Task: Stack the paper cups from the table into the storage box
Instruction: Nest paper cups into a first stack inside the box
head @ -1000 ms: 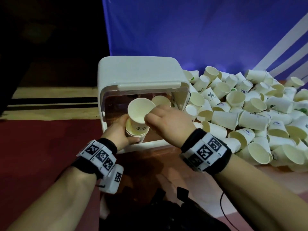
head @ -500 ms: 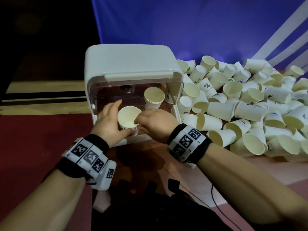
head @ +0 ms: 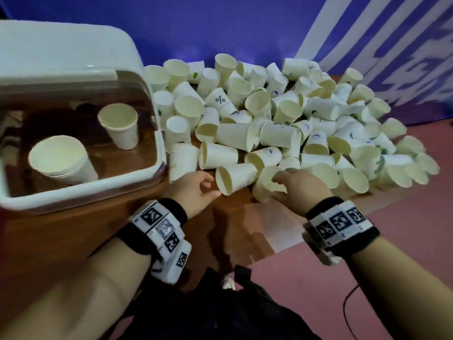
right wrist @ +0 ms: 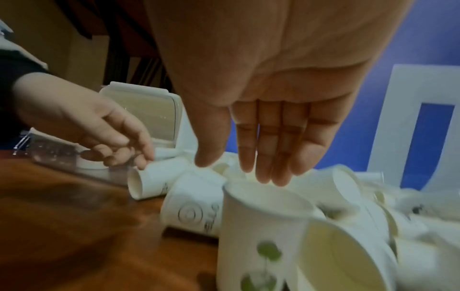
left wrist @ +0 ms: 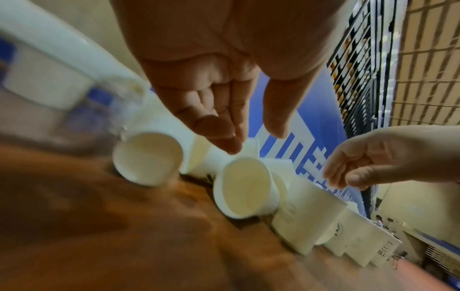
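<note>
The white storage box (head: 157,143) stands at the left with its lid raised. Two stacks of paper cups (head: 61,158) (head: 120,126) stand upright inside. A big pile of loose paper cups (head: 294,123) covers the table to the right. My left hand (head: 212,186) is empty, fingers relaxed, just beside the mouth of a cup lying on its side (head: 235,177). In the left wrist view the left hand (left wrist: 248,137) hovers above that cup (left wrist: 244,193). My right hand (head: 275,187) reaches over a tilted cup (head: 264,187); in the right wrist view its fingers (right wrist: 273,157) are straight above the rim of a leaf-printed cup (right wrist: 261,226).
The brown wooden table (head: 73,241) shows bare in front of the box and the hands. A blue wall with white stripes (head: 245,25) stands close behind the pile. A dark bag (head: 220,310) lies below the table edge, over red floor (head: 404,241).
Both hands have let go of the cup stack, which now stands in the box, and have moved right to the near edge of the pile. The view has swung right.
</note>
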{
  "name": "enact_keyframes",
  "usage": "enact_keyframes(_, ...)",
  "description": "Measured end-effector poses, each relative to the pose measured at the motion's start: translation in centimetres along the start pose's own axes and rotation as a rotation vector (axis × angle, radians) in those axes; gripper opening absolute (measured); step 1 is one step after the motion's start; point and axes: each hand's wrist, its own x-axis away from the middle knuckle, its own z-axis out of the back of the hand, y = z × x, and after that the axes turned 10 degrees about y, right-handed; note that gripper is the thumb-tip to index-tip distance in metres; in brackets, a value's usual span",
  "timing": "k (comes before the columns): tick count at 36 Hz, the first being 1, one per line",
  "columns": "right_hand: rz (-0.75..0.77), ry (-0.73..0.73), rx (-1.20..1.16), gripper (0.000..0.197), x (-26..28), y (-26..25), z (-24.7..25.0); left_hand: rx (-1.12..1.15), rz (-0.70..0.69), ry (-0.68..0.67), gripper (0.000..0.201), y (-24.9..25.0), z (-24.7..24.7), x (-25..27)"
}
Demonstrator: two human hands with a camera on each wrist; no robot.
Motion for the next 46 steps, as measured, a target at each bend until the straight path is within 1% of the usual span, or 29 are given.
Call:
enact_keyframes(2,0.058,-0.039,0.024,0.040,-0.1,1.2,-1.1,-0.026,0.040,0.001,0.045,1.2,-2.5,-0.7)
enact_keyframes(4,0.155,-0.039,0.073,0.032,-0.5,2.0,-2.0,-0.045,0.082,0.022,0.047,2.1,-4.6,-1.3)
enact_keyframes(6,0.226,0.001,0.089,0.025,-0.8,2.6,-2.6,-0.078,0.123,0.061,0.042,2.9,-6.1,-1.7)
enact_keyframes(9,0.296,0.057,0.031,0.022,-1.0,3.4,-2.9,-0.112,0.135,0.121,0.031,3.4,-7.5,-2.0)
enact_keyframes(13,0.350,0.120,-0.060,0.021,-0.5,4.2,-2.2,-0.087,0.126,0.202,0.024,3.2,-7.0,-1.4)
enact_keyframes(15,0.395,0.172,-0.126,0.020,-0.1,4.3,-1.4,-0.043,0.103,0.256,0.021,3.1,-5.6,-0.3)
enact_keyframes(18,0.481,0.265,-0.206,0.016,0.1,3.7,0.3,-0.004,0.081,0.381,0.016,3.1,-2.4,1.5)
enact_keyframes(20,0.545,0.320,-0.232,0.013,0.0,2.6,1.6,0.012,0.072,0.455,0.018,2.8,0.3,2.7)
enact_keyframes(24,0.641,0.406,-0.263,0.018,-0.5,-1.4,3.7,-0.101,0.000,0.597,0.019,1.1,6.6,5.2)
enact_keyframes(27,0.702,0.459,-0.298,0.018,-1.0,-5.3,5.0,-0.142,-0.012,0.706,0.016,-0.8,11.4,7.3)
enact_keyframes(29,0.726,0.465,-0.325,0.020,-1.4,-8.2,5.7,-0.167,-0.001,0.760,0.016,-2.4,14.5,8.6)
enact_keyframes(32,0.753,0.486,-0.337,0.023,-1.9,-12.4,6.4,-0.269,0.013,0.775,0.020,-5.1,18.4,9.5)
enact_keyframes(36,0.748,0.513,-0.341,0.022,-2.5,-16.9,7.1,-0.353,-0.019,0.713,0.019,-8.7,21.3,9.0)
enact_keyframes(39,0.716,0.559,-0.307,0.017,-2.7,-19.2,7.2,-0.356,-0.062,0.667,0.018,-10.5,21.8,8.0)
enact_keyframes(43,0.709,0.594,-0.284,0.030,-3.0,-20.8,7.1,-0.315,-0.157,0.618,0.017,-11.7,21.9,6.7)
enact_keyframes(46,0.701,0.583,-0.302,0.032,-3.2,-21.0,6.8,-0.302,-0.205,0.600,0.017,-11.7,22.1,5.9)
